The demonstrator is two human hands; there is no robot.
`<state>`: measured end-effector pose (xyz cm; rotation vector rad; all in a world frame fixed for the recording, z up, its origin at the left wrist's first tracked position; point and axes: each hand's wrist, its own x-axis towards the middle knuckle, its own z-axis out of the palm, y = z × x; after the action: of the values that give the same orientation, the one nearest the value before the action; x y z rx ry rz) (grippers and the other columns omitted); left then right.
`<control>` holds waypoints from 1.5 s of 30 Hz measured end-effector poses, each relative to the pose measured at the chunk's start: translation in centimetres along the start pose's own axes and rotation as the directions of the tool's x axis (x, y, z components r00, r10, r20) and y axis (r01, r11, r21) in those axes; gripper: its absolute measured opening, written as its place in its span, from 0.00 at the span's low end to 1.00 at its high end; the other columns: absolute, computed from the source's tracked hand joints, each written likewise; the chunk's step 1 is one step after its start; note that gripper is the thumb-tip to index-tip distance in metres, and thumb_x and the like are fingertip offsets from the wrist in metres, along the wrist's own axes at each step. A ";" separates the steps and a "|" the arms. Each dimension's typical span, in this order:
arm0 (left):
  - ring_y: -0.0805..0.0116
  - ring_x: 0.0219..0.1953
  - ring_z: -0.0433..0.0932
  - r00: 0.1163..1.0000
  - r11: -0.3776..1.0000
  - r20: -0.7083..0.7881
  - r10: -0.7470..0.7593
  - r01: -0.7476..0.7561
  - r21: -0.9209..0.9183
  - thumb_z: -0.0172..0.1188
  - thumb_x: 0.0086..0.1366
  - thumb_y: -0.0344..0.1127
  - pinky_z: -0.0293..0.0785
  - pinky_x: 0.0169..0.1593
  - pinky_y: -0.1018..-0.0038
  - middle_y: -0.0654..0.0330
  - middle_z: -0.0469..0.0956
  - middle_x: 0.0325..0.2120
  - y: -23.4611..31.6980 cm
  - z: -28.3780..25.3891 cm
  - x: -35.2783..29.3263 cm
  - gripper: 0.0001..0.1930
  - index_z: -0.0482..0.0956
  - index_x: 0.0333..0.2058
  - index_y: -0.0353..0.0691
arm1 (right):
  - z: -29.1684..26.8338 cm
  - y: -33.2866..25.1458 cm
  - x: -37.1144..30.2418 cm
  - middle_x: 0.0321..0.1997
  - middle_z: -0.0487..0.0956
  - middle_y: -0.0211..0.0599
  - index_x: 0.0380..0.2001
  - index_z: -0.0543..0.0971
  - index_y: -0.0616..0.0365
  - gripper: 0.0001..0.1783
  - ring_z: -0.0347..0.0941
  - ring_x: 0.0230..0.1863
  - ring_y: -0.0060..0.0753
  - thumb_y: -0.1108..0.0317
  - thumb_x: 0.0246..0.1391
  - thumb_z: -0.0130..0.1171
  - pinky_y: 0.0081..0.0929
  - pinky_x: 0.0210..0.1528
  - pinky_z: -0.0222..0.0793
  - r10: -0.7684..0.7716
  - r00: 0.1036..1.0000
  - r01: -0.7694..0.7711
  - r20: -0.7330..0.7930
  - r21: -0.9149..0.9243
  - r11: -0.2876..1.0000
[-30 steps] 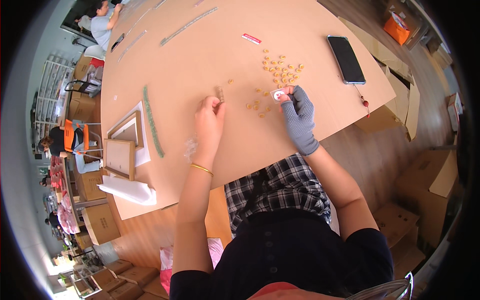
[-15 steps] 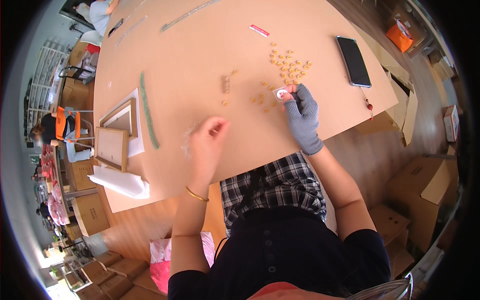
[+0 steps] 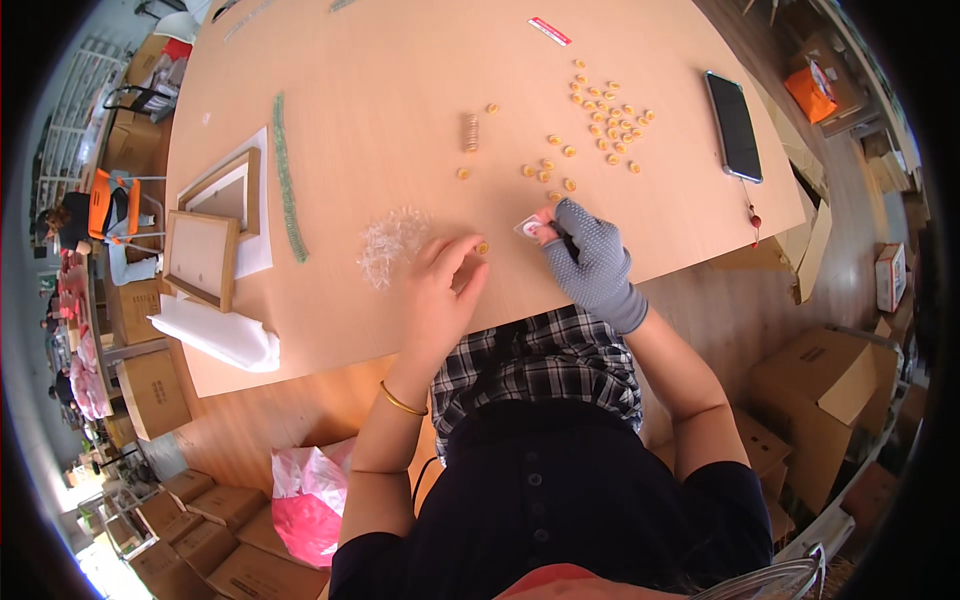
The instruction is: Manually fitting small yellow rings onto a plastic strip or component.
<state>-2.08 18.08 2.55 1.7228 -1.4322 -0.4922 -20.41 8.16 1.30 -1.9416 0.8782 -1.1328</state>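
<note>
My bare left hand (image 3: 445,285), a gold bangle on its wrist, has its fingers bent around a small round yellow piece (image 3: 483,247) that shows at the fingertips. In a grey dotted fingerless glove, my right hand (image 3: 595,262) pinches a small clear packet (image 3: 530,227) with a red and white mark. Just left of my left hand lies a heap of small clear plastic pieces (image 3: 392,245). Beyond the hands stands a short copper-coloured stack (image 3: 471,132) of rings or discs. Several similar yellow pieces (image 3: 612,125) lie scattered on the table at the right.
On the brown table (image 3: 370,110), wooden frames (image 3: 200,262), a white roll (image 3: 215,330) and a green strip (image 3: 287,180) lie left. A phone (image 3: 735,128) with a red-beaded strap and a red-white label (image 3: 549,32) lie to the right. Cardboard boxes (image 3: 810,400) flank the table.
My left hand has moved right, off the clear heap and closer to the right hand; a yellow piece now shows at its fingertips. The packet in my right hand has come nearer me.
</note>
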 end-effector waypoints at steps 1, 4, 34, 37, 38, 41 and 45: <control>0.66 0.35 0.81 1.000 1.000 0.009 0.011 -0.011 -0.024 0.69 0.64 0.26 0.79 0.38 0.72 0.59 0.82 0.37 -0.2 -0.1 0.1 0.08 0.85 0.42 0.38 | 0.7 0.0 -0.2 0.27 0.82 0.44 0.37 0.79 0.59 0.03 0.83 0.25 0.42 0.73 0.63 0.64 0.33 0.28 0.75 -0.044 0.999 0.045 -0.021 0.015 0.999; 0.70 0.34 0.80 0.999 1.000 0.029 0.013 -0.013 -0.029 0.70 0.63 0.26 0.79 0.37 0.75 0.60 0.82 0.39 -0.7 0.1 0.2 0.09 0.85 0.43 0.38 | 1.3 -1.0 -0.2 0.32 0.85 0.44 0.39 0.80 0.59 0.02 0.84 0.30 0.45 0.73 0.65 0.63 0.33 0.32 0.78 0.042 0.993 -0.027 0.114 -0.124 0.992; 0.56 0.35 0.81 0.958 0.954 -0.002 0.287 -0.285 0.096 0.71 0.55 0.19 0.79 0.39 0.65 0.57 0.83 0.37 -1.1 0.1 0.3 0.11 0.85 0.37 0.35 | 2.2 -1.2 2.1 0.29 0.83 0.39 0.35 0.80 0.55 0.02 0.83 0.29 0.47 0.73 0.62 0.64 0.34 0.31 0.77 0.035 0.954 -0.005 0.298 -0.103 0.995; 0.57 0.35 0.81 0.961 0.957 -0.004 0.278 -0.276 0.092 0.71 0.54 0.18 0.78 0.38 0.66 0.58 0.83 0.37 -1.0 0.1 0.3 0.11 0.85 0.37 0.36 | 2.1 -0.7 1.9 0.30 0.84 0.39 0.36 0.81 0.55 0.02 0.83 0.30 0.45 0.73 0.62 0.64 0.33 0.32 0.77 0.032 0.934 0.037 0.357 -0.184 0.982; 0.57 0.35 0.81 0.961 0.958 -0.001 0.275 -0.274 0.089 0.71 0.54 0.18 0.78 0.38 0.66 0.58 0.83 0.37 -1.0 0.1 0.3 0.12 0.85 0.37 0.36 | 2.1 -0.8 1.9 0.30 0.84 0.39 0.36 0.81 0.56 0.02 0.83 0.30 0.46 0.73 0.62 0.64 0.33 0.32 0.77 0.030 0.933 0.040 0.359 -0.185 0.982; 0.54 0.38 0.81 0.961 0.957 0.039 0.275 -0.277 0.079 0.68 0.56 0.19 0.80 0.42 0.64 0.56 0.81 0.38 -0.8 -0.2 0.3 0.12 0.83 0.40 0.34 | 2.1 -1.0 2.0 0.31 0.84 0.39 0.36 0.80 0.56 0.02 0.83 0.30 0.46 0.74 0.61 0.65 0.33 0.32 0.78 0.022 0.934 0.046 0.356 -0.182 0.982; 0.54 0.38 0.81 0.962 0.959 0.045 0.271 -0.273 0.073 0.67 0.56 0.19 0.80 0.42 0.64 0.56 0.81 0.38 -0.7 -0.3 0.3 0.12 0.83 0.40 0.33 | 2.1 -1.0 2.1 0.30 0.84 0.38 0.35 0.80 0.55 0.03 0.82 0.29 0.46 0.74 0.60 0.65 0.33 0.31 0.77 0.016 0.936 0.051 0.352 -0.180 0.982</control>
<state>-1.32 17.87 2.23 1.5504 -1.7023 -0.3198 -17.48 7.48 2.24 -2.2199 0.7917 -0.6954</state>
